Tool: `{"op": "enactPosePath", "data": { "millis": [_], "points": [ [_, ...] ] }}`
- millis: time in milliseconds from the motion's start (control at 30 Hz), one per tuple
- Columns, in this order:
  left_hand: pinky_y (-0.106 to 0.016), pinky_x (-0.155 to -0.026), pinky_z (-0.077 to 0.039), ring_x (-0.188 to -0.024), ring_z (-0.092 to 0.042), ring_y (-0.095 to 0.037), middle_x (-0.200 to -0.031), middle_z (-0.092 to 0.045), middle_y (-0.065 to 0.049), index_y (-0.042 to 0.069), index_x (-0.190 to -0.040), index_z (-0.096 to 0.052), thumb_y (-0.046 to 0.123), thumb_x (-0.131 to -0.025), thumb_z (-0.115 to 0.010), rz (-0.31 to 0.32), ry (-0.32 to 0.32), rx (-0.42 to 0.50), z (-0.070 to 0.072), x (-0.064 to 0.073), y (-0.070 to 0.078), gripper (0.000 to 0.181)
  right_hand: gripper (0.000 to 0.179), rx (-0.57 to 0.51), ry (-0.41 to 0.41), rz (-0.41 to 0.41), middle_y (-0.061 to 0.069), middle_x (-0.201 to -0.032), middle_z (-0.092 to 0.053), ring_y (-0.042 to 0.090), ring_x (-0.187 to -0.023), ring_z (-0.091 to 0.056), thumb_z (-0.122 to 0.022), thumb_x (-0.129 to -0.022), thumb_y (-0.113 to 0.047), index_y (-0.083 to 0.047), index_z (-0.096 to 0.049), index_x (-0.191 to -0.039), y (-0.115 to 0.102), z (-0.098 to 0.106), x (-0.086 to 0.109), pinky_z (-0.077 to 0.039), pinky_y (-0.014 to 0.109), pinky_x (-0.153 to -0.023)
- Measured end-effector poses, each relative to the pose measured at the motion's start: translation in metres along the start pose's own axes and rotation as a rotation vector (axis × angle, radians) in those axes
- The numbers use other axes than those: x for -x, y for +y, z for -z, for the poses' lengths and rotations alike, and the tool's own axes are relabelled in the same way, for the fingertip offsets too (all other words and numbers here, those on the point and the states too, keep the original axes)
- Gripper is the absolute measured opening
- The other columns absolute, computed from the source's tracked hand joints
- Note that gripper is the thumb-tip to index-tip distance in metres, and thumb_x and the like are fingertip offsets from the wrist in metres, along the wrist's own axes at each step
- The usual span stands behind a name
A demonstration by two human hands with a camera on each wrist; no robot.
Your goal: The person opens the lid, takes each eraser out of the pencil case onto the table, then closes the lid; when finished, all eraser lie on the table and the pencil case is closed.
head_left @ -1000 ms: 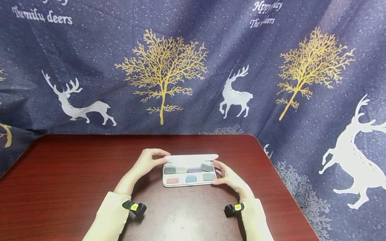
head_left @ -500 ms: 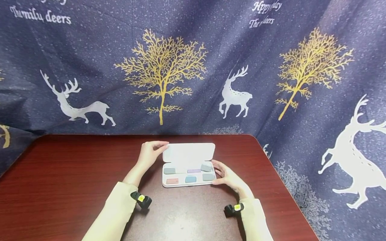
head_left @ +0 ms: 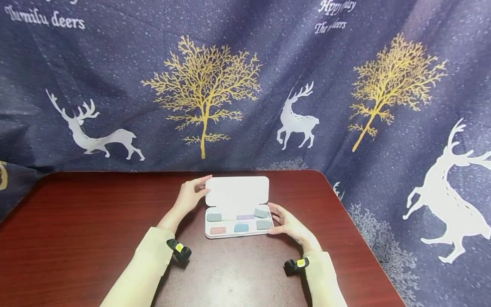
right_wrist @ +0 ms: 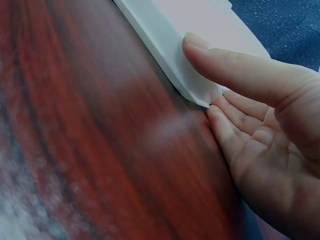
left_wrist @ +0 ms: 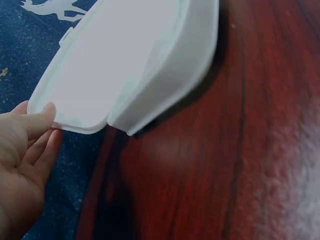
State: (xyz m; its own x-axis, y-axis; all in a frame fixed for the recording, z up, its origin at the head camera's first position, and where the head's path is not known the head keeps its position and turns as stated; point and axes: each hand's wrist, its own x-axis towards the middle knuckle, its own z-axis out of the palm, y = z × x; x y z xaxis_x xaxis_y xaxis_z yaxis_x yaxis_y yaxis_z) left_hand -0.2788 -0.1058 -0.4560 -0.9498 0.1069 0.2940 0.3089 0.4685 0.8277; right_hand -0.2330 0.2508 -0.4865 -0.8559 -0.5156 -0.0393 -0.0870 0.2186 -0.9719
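Note:
A white hinged case [head_left: 230,235] lies on the table with its lid [head_left: 237,190] raised at the back. Inside are several small blocks in two rows: a pink block [head_left: 218,230], a blue block [head_left: 241,227], a purple block [head_left: 245,217] and grey-green blocks [head_left: 263,224]. My left hand [head_left: 188,195] pinches the lid's left edge between thumb and fingers; the left wrist view shows the thumb [left_wrist: 42,120] on its inner face. My right hand [head_left: 287,221] grips the right end of the case, thumb [right_wrist: 225,67] at the front, fingers behind.
The dark red wooden table [head_left: 96,213] surrounds the case, its far edge just behind the lid. A dark blue cloth [head_left: 245,140] with deer and gold trees hangs beyond it. Black wrist cameras [head_left: 182,252] are strapped over both sleeves.
The left hand has swung the lid up and back, from tilted low over the case to standing wide open. The right hand has stayed at the case's right end.

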Motion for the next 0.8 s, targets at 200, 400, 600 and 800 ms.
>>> {"op": "enactPosePath", "data": {
  "millis": [200, 400, 600, 800],
  "points": [
    [-0.043, -0.087, -0.056, -0.102, -0.067, -0.038, -0.119, -0.063, -0.031, 0.003, -0.142, -0.049, -0.008, -0.083, -0.069, -0.027, -0.081, 0.015, 0.001, 0.001, -0.010, 0.063, 0.091, -0.009, 0.004, 0.012, 0.031, -0.156, -0.023, 0.043, -0.146, -0.021, -0.075, -0.078, 0.005, 0.010, -0.020, -0.149, 0.001, -0.001, -0.003, -0.020, 0.046, -0.118],
    [-0.041, -0.092, -0.055, -0.112, -0.062, -0.042, -0.132, -0.053, -0.036, 0.003, -0.149, -0.036, -0.013, -0.079, -0.071, -0.001, -0.187, 0.074, 0.002, 0.001, -0.015, 0.080, 0.090, -0.010, 0.007, 0.011, 0.030, -0.156, -0.023, 0.042, -0.146, -0.021, -0.075, -0.078, 0.006, 0.009, -0.020, -0.150, 0.002, -0.001, -0.004, -0.020, 0.046, -0.118],
    [-0.044, -0.094, -0.054, -0.114, -0.060, -0.044, -0.131, -0.052, -0.038, 0.003, -0.153, -0.027, -0.013, -0.077, -0.073, 0.032, -0.281, 0.136, 0.002, -0.002, -0.021, 0.090, 0.090, -0.012, 0.005, 0.014, 0.031, -0.156, -0.023, 0.043, -0.146, -0.021, -0.074, -0.078, 0.006, 0.010, -0.020, -0.150, 0.002, 0.000, -0.002, -0.020, 0.047, -0.118],
    [-0.045, -0.095, -0.053, -0.114, -0.060, -0.044, -0.129, -0.052, -0.038, 0.005, -0.155, -0.020, -0.010, -0.077, -0.074, 0.049, -0.349, 0.174, 0.002, -0.003, -0.025, 0.096, 0.091, -0.018, 0.006, 0.013, 0.032, -0.155, -0.023, 0.043, -0.146, -0.020, -0.075, -0.077, 0.005, 0.010, -0.019, -0.149, 0.002, 0.000, -0.001, -0.019, 0.048, -0.118]
  ]
}}
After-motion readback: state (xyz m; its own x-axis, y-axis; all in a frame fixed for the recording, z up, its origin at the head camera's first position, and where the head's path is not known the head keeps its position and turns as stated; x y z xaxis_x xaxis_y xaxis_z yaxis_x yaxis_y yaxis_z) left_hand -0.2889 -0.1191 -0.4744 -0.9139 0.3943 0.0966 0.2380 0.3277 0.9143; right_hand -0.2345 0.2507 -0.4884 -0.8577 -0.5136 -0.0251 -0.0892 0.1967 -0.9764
